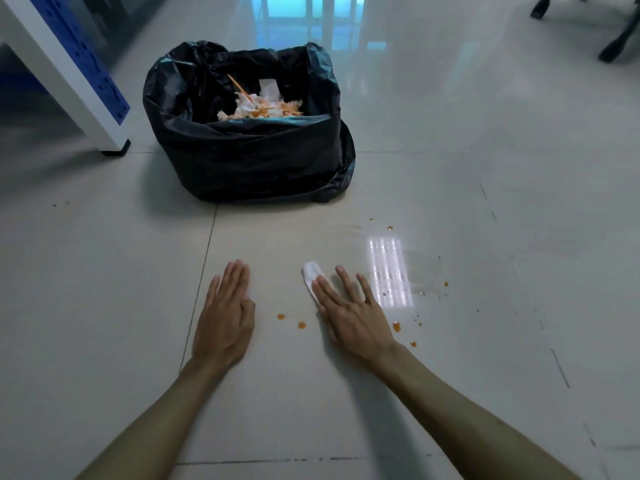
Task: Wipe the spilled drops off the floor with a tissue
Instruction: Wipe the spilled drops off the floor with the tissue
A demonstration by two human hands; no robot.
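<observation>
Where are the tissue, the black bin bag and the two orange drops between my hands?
tissue (310, 276): head view, on the white wad showing beyond the right hand's fingers.
black bin bag (249, 157): head view, on its front wall.
two orange drops (281, 316): head view, on the left drop of the pair.

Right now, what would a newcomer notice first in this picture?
Two hands lie flat on the pale floor: the left hand bare, the right hand pressing a white tissue. Orange drops dot the tiles around them. Behind stands a black bin bag holding orange-stained tissues.
</observation>
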